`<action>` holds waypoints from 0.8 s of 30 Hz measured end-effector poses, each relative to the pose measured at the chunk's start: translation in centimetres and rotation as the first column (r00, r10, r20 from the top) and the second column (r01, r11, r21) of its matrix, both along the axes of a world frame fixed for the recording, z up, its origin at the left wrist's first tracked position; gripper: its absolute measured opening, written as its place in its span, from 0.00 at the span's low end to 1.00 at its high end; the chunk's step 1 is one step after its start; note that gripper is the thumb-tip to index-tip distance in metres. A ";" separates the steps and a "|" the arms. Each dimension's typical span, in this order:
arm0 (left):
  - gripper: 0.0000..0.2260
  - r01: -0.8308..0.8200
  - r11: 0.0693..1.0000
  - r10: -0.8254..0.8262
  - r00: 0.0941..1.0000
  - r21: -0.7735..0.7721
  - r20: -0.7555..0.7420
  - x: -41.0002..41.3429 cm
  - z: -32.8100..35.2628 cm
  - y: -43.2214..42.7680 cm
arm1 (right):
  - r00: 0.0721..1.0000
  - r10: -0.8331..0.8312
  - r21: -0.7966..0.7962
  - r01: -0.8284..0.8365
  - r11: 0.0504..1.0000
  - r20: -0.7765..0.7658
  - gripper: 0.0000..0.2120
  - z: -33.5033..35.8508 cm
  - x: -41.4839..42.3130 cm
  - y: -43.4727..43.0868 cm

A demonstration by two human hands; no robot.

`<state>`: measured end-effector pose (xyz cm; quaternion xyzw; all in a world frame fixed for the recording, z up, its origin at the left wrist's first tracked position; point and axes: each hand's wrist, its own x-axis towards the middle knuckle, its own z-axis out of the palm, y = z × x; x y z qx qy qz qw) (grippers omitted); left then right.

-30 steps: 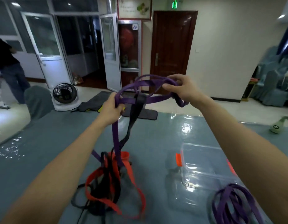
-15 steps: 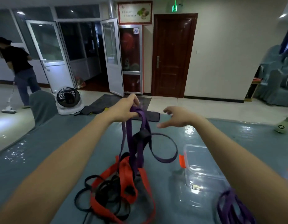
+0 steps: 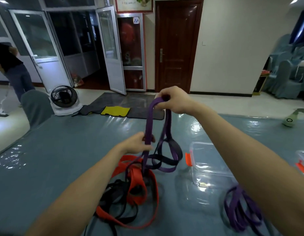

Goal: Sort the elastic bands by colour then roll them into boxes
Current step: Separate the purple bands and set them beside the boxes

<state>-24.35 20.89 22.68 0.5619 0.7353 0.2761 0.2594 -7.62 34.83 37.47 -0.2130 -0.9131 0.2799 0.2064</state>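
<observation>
The right hand's [image 3: 175, 99] fingers curl over the top fold of a flat purple band [image 3: 148, 123], holding it up above the table [image 3: 62, 159]. Lower down, the left hand [image 3: 136, 144] pinches the same strap between thumb and fingers. The band is a wide, matte, ribbon-like loop. It hangs slack into a tangle of red bands [image 3: 136, 181] and thinner black bands [image 3: 117, 193] on the glossy blue-grey table cover. A black loop [image 3: 175, 149] dangles, caught on the purple one. Just to the right stands a clear plastic box [image 3: 209, 167] with an orange latch [image 3: 188, 159]. Near it lies a separate heap of purple bands [image 3: 241, 208].
</observation>
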 end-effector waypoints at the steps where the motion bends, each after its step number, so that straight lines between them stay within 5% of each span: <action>1: 0.06 0.024 1.000 -0.024 1.000 0.004 -0.009 0.0 -0.4 0.2 | 0.999 -0.015 -0.018 0.014 1.000 -0.049 0.09 0.3 0.5 0.4; 4: 0.05 -0.154 0.969 0.124 0.980 0.195 0.157 -2.4 2.2 1.5 | 0.985 -0.091 -0.085 0.079 0.993 -0.149 0.08 -0.1 2.0 1.9; 8: 0.15 -0.299 0.843 0.240 0.953 0.448 0.184 -7.2 8.2 2.0 | 0.984 -0.057 0.016 0.055 0.998 0.169 0.09 -0.9 3.8 3.0; 11: 0.21 -0.275 0.780 0.207 0.961 0.561 0.184 -7.8 10.9 2.7 | 0.988 -0.116 -0.040 0.113 0.993 -0.097 0.09 -1.1 4.0 2.9; 14: 0.19 -0.205 0.787 0.224 0.974 0.582 0.041 -7.0 12.2 3.2 | 0.997 0.006 -0.042 -0.002 0.999 0.077 0.09 -1.6 3.5 2.0; 18: 0.15 -0.179 0.788 0.295 0.950 0.589 -0.105 -7.0 12.9 2.2 | 0.997 -0.063 -0.106 0.059 0.993 -0.036 0.15 -0.7 3.7 2.9; 21: 0.09 -0.202 0.776 0.340 0.932 0.597 -0.126 -6.5 13.2 1.5 | 0.990 0.050 -0.209 -0.020 0.978 0.135 0.27 -0.5 4.0 2.6; 24: 0.08 -0.156 0.839 0.294 0.936 0.522 -0.192 -4.2 12.9 1.1 | 0.996 0.021 -0.255 0.001 0.967 0.085 0.38 -1.1 3.3 0.9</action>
